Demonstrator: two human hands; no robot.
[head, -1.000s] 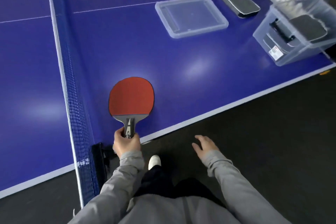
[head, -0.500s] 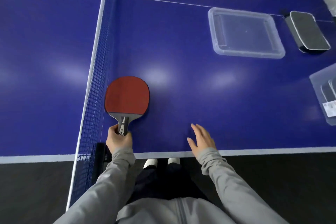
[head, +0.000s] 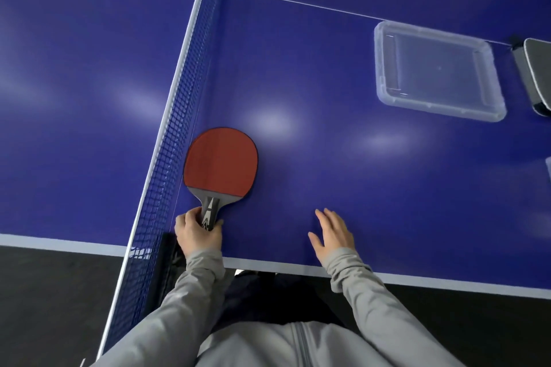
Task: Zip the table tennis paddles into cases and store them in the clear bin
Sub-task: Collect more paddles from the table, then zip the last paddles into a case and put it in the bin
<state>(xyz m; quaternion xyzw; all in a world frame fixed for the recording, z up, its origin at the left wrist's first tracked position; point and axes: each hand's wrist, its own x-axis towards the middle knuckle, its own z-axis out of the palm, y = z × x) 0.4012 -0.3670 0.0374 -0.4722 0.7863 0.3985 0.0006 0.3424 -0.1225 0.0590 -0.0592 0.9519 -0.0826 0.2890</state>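
Note:
A red-faced paddle (head: 220, 162) lies flat on the blue table beside the net, its dark handle pointing toward me. My left hand (head: 196, 234) grips that handle with fingers curled round it. My right hand (head: 332, 232) hovers over the table near the front edge, fingers relaxed and holding nothing. A grey paddle case (head: 536, 74) lies at the far right, partly cut off by the frame. Only a sliver of the clear bin (head: 548, 168) shows at the right edge.
The net (head: 176, 128) runs from the front edge to the back just left of the paddle. A clear plastic lid (head: 435, 70) lies flat at the back right. The table's white front edge line (head: 447, 280) borders dark floor below.
The view has swung left, so the bin has slid almost out of frame. My left hand keeps its grip on the handle; my right hand has come up over the table.

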